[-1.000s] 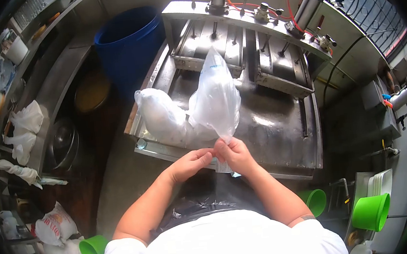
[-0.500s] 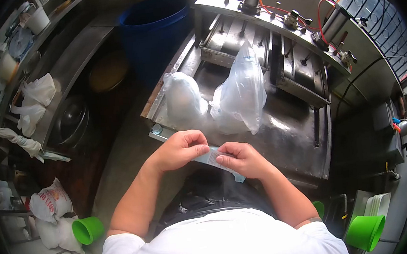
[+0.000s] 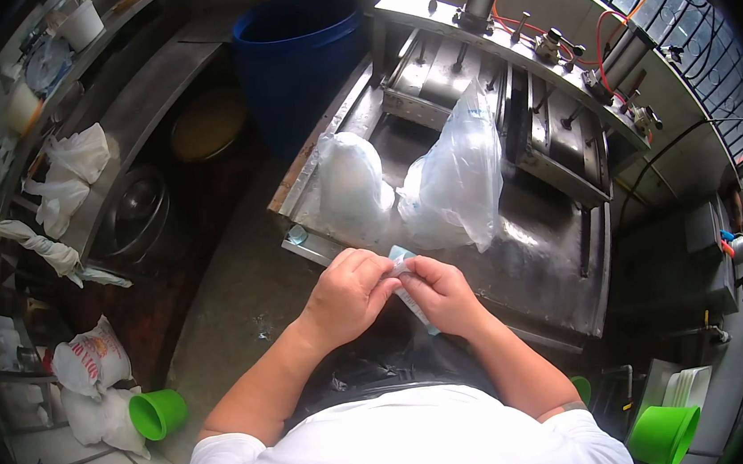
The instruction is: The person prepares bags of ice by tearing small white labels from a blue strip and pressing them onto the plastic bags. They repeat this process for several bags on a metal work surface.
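Observation:
My left hand (image 3: pixel 348 295) and my right hand (image 3: pixel 441 290) meet in front of my body, fingertips close together. Both pinch a small pale blue and white packet (image 3: pixel 400 254), which slants between them; its top end sticks up above the fingers and its lower part shows beside my right hand. Just beyond the hands, on the metal press table (image 3: pixel 537 283), stand two filled clear plastic bags: a rounded one (image 3: pixel 351 185) at the left and a taller, peaked one (image 3: pixel 460 179) at the right.
A small round pale blue item (image 3: pixel 297 235) lies on the table's left corner. Metal press frames (image 3: pixel 436 69) rise at the back. A blue barrel (image 3: pixel 302 69) stands back left. Green buckets (image 3: pixel 158 414) (image 3: pixel 666 436) stand low at both sides, white sacks (image 3: pixel 93 357) at left.
The packet has turned from a flat slant to a steeper one, and my hands have drawn closer together. The whole view has shifted slightly, moving the table and bags to the right.

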`<state>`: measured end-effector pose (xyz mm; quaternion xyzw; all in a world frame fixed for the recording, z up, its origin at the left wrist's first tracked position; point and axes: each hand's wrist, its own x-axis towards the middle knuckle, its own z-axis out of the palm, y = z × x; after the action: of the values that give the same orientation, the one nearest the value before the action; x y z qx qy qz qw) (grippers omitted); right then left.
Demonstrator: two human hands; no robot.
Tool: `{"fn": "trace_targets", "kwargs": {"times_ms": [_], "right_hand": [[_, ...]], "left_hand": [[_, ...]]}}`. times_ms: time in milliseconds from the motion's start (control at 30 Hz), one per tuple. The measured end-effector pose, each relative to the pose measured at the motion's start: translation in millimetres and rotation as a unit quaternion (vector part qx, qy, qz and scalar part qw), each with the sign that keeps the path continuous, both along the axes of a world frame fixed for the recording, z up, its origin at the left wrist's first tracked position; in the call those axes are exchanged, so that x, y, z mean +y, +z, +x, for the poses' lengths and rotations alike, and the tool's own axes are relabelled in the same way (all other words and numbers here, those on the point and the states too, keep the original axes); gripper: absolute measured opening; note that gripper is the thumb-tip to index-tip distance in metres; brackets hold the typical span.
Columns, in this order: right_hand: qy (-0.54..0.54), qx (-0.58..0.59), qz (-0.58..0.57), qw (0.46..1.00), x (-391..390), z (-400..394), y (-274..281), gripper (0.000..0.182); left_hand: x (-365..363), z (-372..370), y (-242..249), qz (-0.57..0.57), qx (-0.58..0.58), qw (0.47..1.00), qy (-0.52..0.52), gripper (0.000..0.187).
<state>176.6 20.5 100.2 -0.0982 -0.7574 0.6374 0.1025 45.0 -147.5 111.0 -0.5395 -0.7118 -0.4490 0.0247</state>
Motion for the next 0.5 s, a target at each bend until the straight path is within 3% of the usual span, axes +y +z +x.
{"fn": "trace_targets", "kwargs": {"times_ms": [167, 233, 267, 333, 400, 500], "right_hand": [[0.021, -0.026, 0.083, 0.996, 1, 1, 9, 0.016], [0.025, -0.037, 0.114, 0.992, -1, 1, 7, 0.018], [-0.026, -0.044, 0.105, 0.993, -3, 1, 1, 0.022], [-0.078, -0.049, 0.095, 0.991, -2, 1, -1, 0.026], [-0.036, -0.111, 0.156, 0.981, 0, 2, 9, 0.037], [0.017, -0.078, 0.119, 0.99, -4, -5, 2, 0.044]], "left_hand": [[-4, -8, -7, 0.011, -0.035, 0.999, -0.018, 0.01], [-7, -12, -7, 0.012, -0.126, 0.991, 0.036, 0.004], [-7, -16, -7, 0.012, -0.125, 0.991, 0.036, 0.004], [-7, -23, -9, 0.048, -0.09, 0.98, 0.17, 0.005], [-5, -26, -4, 0.052, -0.08, 0.978, 0.187, 0.007], [3, -19, -2, 0.055, 0.152, 0.974, 0.162, 0.019]]}}
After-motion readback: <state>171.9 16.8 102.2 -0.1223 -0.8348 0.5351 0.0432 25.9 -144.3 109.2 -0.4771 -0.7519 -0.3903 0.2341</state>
